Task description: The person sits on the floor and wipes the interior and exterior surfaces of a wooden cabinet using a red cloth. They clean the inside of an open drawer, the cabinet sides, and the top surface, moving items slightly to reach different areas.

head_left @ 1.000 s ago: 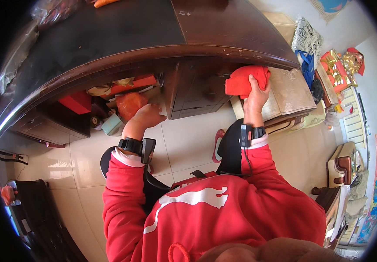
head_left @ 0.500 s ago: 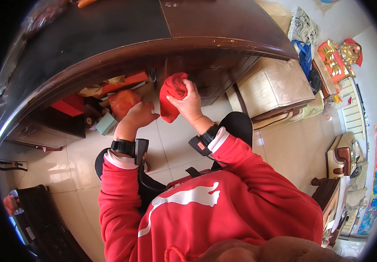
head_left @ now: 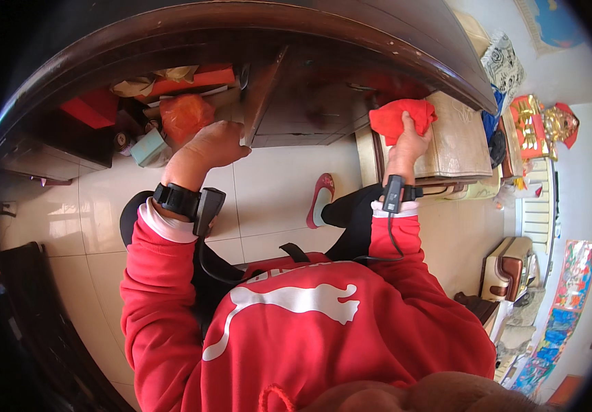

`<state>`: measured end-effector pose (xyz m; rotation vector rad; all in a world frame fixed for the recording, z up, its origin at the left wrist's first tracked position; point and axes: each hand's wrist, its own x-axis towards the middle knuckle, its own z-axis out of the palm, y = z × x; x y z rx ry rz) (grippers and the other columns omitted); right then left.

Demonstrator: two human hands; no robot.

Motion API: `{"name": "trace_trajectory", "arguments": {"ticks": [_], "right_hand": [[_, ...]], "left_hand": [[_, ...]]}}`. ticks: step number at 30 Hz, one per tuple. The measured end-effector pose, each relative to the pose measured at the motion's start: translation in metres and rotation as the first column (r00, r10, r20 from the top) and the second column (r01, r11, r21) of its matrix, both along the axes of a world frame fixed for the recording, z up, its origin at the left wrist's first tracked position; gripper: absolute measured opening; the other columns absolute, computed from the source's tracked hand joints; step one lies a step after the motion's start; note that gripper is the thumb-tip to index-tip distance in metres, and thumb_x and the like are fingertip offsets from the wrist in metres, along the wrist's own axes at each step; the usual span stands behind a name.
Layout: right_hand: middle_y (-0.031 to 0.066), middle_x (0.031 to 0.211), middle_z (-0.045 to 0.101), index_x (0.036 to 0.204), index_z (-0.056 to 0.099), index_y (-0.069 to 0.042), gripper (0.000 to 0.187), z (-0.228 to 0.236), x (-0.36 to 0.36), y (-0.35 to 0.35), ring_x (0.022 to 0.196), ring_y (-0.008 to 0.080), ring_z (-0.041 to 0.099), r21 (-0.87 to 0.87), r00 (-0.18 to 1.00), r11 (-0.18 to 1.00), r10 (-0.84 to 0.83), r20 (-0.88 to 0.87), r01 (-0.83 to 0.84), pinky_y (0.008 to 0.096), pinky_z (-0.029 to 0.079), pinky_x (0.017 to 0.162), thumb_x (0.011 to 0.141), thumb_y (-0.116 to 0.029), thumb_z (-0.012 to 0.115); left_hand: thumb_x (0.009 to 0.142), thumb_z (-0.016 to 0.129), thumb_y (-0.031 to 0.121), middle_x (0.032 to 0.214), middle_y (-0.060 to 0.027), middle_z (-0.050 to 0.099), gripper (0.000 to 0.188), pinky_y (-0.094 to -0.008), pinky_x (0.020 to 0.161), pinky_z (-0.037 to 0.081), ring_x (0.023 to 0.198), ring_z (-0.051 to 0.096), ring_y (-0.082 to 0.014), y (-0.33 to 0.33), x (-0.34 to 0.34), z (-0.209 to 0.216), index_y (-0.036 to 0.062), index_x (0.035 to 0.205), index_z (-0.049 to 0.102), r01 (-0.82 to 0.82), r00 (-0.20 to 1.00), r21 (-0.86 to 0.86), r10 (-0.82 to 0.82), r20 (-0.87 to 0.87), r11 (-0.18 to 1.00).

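My left hand (head_left: 217, 144) is closed at the near lower edge of a dark brown cabinet door (head_left: 264, 93), its fingertips partly hidden. Beside that hand, within the open compartment, sits an orange-red plastic bag (head_left: 184, 117). A pale green box (head_left: 150, 149) stands to its left. Off to the right, my right hand (head_left: 411, 143) grips a bunched red cloth (head_left: 400, 117), thumb on top. The cloth is in front of the cabinet's right end, by a beige padded seat (head_left: 457, 141); whether it touches either, I cannot tell.
Red boxes (head_left: 91, 110) and brown paper lie in the compartment under the overhanging dark cabinet top (head_left: 172, 24). My foot in a red shoe (head_left: 321, 196) rests on the tiled floor (head_left: 275, 178). Black furniture (head_left: 49, 329) stands at the lower left.
My right hand has carried the red cloth right, from near my left hand to the cabinet's right end. My left hand has closed at the door's edge, and the door now stands out from the cabinet.
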<state>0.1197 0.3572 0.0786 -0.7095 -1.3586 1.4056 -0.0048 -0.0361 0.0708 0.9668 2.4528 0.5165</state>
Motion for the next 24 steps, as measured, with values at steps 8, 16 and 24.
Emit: {"name": "trace_trajectory", "arguments": {"ticks": [8, 16, 24], "right_hand": [[0.0171, 0.134, 0.063, 0.147, 0.045, 0.004, 0.087, -0.05, -0.037, -0.111, 0.121, 0.0275, 0.062, 0.1, 0.96, 0.978, 0.154, 0.233, -0.181, 0.039, 0.048, 0.108, 0.079, -0.02, 0.093], [0.0092, 0.126, 0.069, 0.135, 0.06, -0.004, 0.056, -0.063, -0.06, -0.205, 0.113, 0.0215, 0.068, -0.48, 0.691, 0.603, 0.723, -0.008, -0.637, 0.0382, 0.057, 0.097, 0.088, -0.016, 0.086], [0.0073, 0.134, 0.069, 0.142, 0.058, -0.007, 0.046, -0.025, -0.054, -0.196, 0.12, 0.0228, 0.068, -0.56, 0.691, 0.432, 0.591, -0.416, -0.707, 0.0424, 0.056, 0.103, 0.101, -0.022, 0.072]], "left_hand": [[0.091, 0.072, 0.036, 0.118, -0.0214, 0.074, 0.046, -0.0487, 0.097, 0.056, 0.114, 0.069, -0.0403, -0.006, -0.001, -0.005, 0.001, 0.121, 0.071, 0.015, 1.0, -0.016, -0.016, -0.024, 1.0], [0.088, 0.072, 0.031, 0.117, -0.0217, 0.075, 0.04, -0.0482, 0.097, 0.057, 0.113, 0.07, -0.0406, -0.007, -0.009, 0.001, 0.0034, 0.117, 0.074, -0.01, 1.0, -0.047, 0.01, 0.001, 0.999], [0.088, 0.071, 0.037, 0.116, -0.0227, 0.075, 0.047, -0.048, 0.098, 0.056, 0.113, 0.07, -0.0406, -0.022, -0.016, -0.009, 0.0002, 0.117, 0.075, 0.028, 0.994, -0.047, -0.033, -0.103, 0.999]]}}
